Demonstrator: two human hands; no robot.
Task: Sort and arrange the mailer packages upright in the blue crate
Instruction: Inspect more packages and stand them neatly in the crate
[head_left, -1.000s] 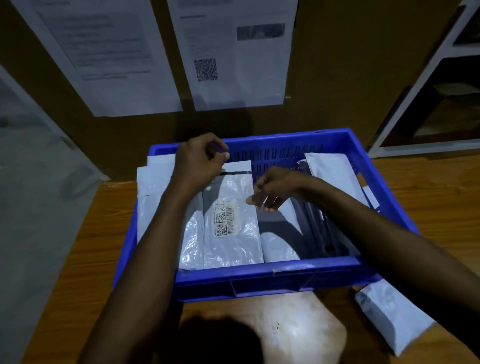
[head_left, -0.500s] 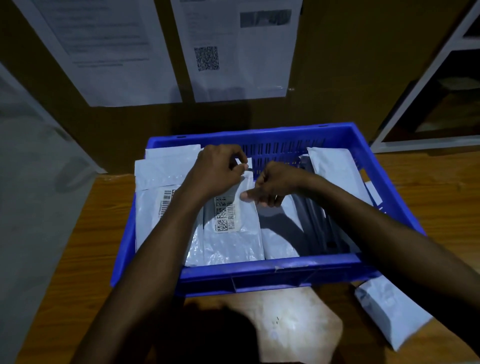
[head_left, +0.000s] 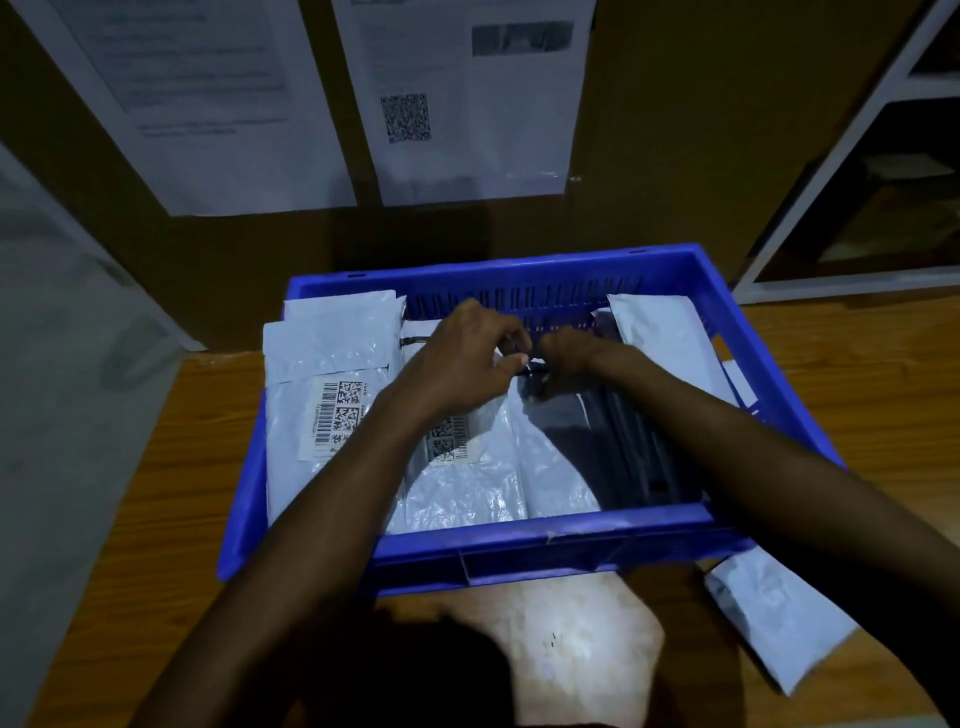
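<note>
Task partly done, by the look of it. Most packages are in the blue crate (head_left: 545, 540), which sits on the bench (head_left: 156, 493), but they lean back rather than stand properly upright.

- Crate, left end: white mailers (head_left: 332, 322) stacked against the left wall, tops above the rim. The front one is a labelled mailer (head_left: 337, 415), barcode facing up.
- Centre: centre mailer (head_left: 467, 488), glossy with a small label, tilted back. The left hand (head_left: 462, 358) has its thumb and fingers pinching this mailer's top edge.
- Right hand (head_left: 566, 358): touching the left hand, fingers curled down at the same spot. Cannot tell which package they grip, if any.
- Right of centre: dark mailers (head_left: 623, 447) on edge, in shadow; count unclear.
- Right wall: a white mailer (head_left: 660, 332) leaning against it.
- Outside the crate: loose mailer (head_left: 774, 618) flat on the bench near the crate's near right corner.

Left to do, likely: straighten the row and bring in the loose one.
</note>
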